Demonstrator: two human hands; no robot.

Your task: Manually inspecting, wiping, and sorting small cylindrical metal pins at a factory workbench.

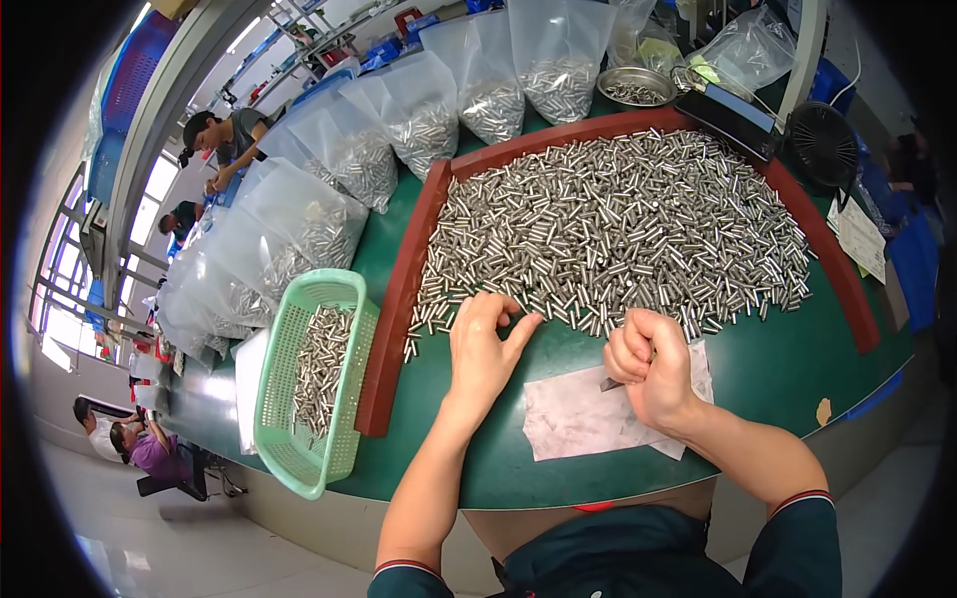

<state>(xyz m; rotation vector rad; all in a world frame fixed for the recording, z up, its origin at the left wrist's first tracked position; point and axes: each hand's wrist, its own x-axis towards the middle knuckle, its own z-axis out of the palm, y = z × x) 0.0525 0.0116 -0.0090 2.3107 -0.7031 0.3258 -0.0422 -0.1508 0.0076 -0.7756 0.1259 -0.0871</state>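
A broad heap of small shiny metal pins (608, 224) covers the green table in front of me. At its near left edge is my left hand (480, 349), back upward, the fingers bent down beside the pins and the thumb standing apart; its fingertips are partly hidden. My right hand (653, 369) is closed in a fist above a stained whitish cloth or paper sheet (568, 419). From the lower side of that fist sticks the end of a small dark object (610, 384); the rest is hidden by the fingers. Left of my left forearm stands a light green plastic basket (344, 399) with more pins inside.
Red-brown rails (394, 319) border the heap. Clear bags of pins (364, 164) line the table's left and far side. A metal bowl (636, 88), a dark box-shaped device (728, 122) and a black fan (822, 145) stand at the back right. Several people work farther left.
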